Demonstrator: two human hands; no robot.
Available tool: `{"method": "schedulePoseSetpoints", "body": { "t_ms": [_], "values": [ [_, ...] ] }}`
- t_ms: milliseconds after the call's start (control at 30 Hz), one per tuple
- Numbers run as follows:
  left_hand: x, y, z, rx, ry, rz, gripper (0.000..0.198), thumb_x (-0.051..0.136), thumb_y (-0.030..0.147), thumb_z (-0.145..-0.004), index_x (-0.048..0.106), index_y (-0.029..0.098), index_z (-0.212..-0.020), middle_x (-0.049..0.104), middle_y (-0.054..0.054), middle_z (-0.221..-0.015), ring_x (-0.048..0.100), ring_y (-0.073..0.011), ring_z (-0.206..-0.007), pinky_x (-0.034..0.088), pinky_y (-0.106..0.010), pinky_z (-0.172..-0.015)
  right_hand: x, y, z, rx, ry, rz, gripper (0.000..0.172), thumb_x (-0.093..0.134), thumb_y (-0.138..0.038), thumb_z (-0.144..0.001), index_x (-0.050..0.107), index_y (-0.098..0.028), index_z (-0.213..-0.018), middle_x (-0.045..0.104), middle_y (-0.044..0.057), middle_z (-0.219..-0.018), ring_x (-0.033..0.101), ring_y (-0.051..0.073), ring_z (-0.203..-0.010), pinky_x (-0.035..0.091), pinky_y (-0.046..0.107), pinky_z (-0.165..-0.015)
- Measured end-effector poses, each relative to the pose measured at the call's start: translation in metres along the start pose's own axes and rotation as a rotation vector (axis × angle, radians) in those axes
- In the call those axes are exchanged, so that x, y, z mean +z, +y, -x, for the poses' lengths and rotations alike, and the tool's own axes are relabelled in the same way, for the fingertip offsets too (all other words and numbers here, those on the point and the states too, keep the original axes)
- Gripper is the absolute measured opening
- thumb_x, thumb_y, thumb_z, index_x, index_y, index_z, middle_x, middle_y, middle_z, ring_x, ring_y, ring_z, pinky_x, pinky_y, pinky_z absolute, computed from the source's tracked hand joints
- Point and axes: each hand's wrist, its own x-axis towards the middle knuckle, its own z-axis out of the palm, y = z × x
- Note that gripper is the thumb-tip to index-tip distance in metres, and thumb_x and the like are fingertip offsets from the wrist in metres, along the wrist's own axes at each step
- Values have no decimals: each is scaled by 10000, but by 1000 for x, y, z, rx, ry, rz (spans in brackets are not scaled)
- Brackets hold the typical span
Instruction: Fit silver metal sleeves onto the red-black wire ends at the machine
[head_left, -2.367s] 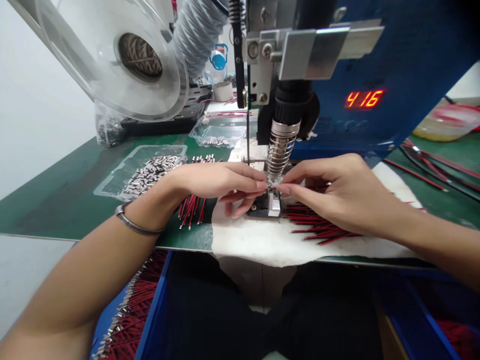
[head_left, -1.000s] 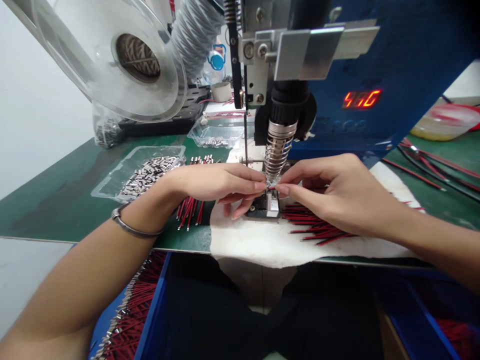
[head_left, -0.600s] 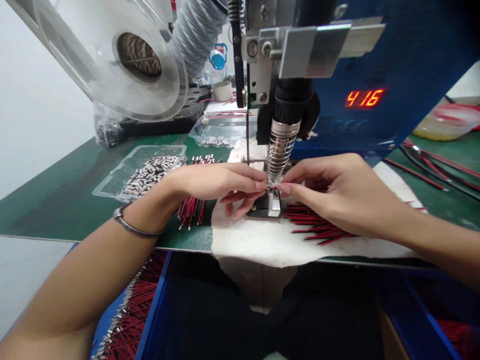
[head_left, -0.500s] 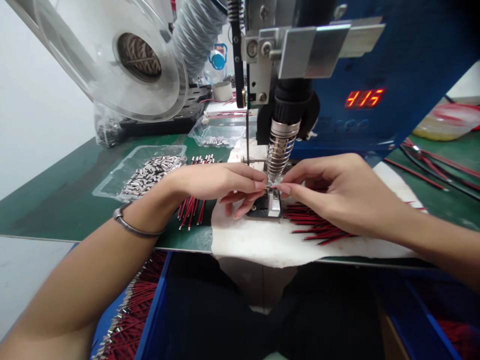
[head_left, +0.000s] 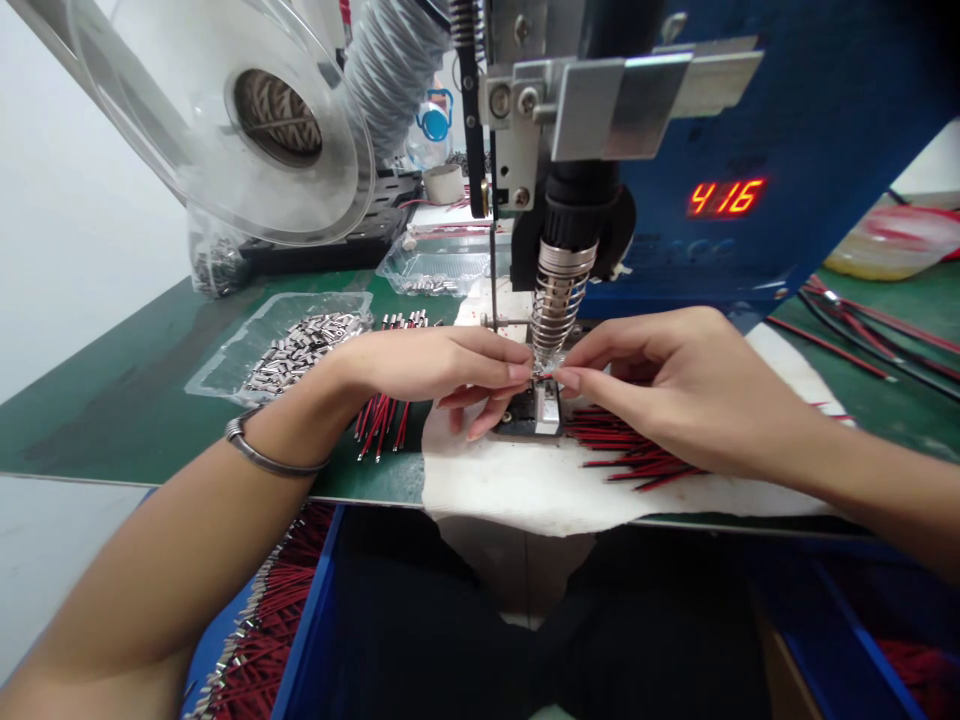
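Note:
Under the soldering iron's spring-wrapped barrel (head_left: 561, 290), my two hands meet at a small metal holding block (head_left: 548, 410). My left hand (head_left: 450, 365) is closed in a pinch at the block's left side, on what looks like a small metal connector, mostly hidden by the fingertips. From the right, thumb and forefinger of my right hand (head_left: 667, 380) pinch a thin red-and-black wire, its short red end showing beside the iron tip. Loose red-and-black wires (head_left: 626, 445) lie beneath my right hand on a white cloth (head_left: 517, 490).
Left of my hands, a clear tray (head_left: 214, 375) holds many metal connectors, beside a bundle of wires (head_left: 382, 425). A second clear tray (head_left: 435, 270) stands behind. The blue machine (head_left: 750, 120) shows red digits. A clear fume hood (head_left: 172, 150) hangs at upper left. Below sits a blue bin (head_left: 307, 620).
My hands keep almost the same pose at the iron tip. The red display has gone from 415 to 416, and the view has shifted very slightly.

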Motion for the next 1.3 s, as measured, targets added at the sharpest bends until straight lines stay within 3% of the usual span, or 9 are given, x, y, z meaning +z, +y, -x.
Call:
{"method": "schedulePoseSetpoints", "body": {
  "t_ms": [500, 767, 1100, 1300],
  "values": [
    [0, 2, 0, -13, 10, -53, 410, 410, 322, -1091, 569, 196, -734, 670, -28, -662, 528, -137, -589, 438, -261, -578, 0, 1, 0, 5, 0, 4, 231, 733, -418, -925, 820, -234, -817, 705, 12, -607, 620, 178, -545, 439, 315, -535],
    [1, 2, 0, -1, 3, -48, 428, 419, 324, -1092, 583, 187, -721, 675, -37, -665, 501, -125, -568, 418, -264, -559, 0, -2, 0, 14, -1, -10, 209, 725, -388, -911, 820, -236, -804, 640, -9, -533, 588, 170, -515, 430, 314, -524],
    [0, 5, -1, 8, 7, -76, 410, 419, 318, -1089, 494, 205, -702, 656, -22, -620, 474, -113, -528, 407, -252, -532, 0, 0, 0, 28, -8, -17, 211, 716, -387, -910, 826, -226, -830, 696, 11, -581, 559, 158, -481, 383, 306, -456],
    [-1, 2, 0, 8, 1, -60, 430, 410, 332, -1094, 567, 199, -716, 668, -33, -661, 524, -137, -586, 435, -270, -577, 0, -2, 0, 18, -1, -12, 212, 716, -382, -913, 820, -224, -818, 683, 8, -564, 569, 165, -489, 407, 311, -480]
  ]
}}
